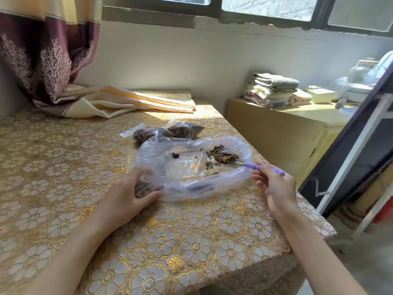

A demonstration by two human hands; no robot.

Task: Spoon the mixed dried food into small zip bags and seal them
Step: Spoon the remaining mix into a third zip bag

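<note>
Hands busy: left hand (pixel 129 191) clutching a small filled bag (pixel 143 189), right hand (pixel 276 186) pinching the spoon (pixel 262 168) (purple handle).

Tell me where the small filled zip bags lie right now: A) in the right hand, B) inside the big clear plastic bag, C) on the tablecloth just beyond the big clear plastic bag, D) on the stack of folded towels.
C: two small filled zip bags lie on the gold floral tablecloth, just past the far edge of the big clear plastic bag.
</note>
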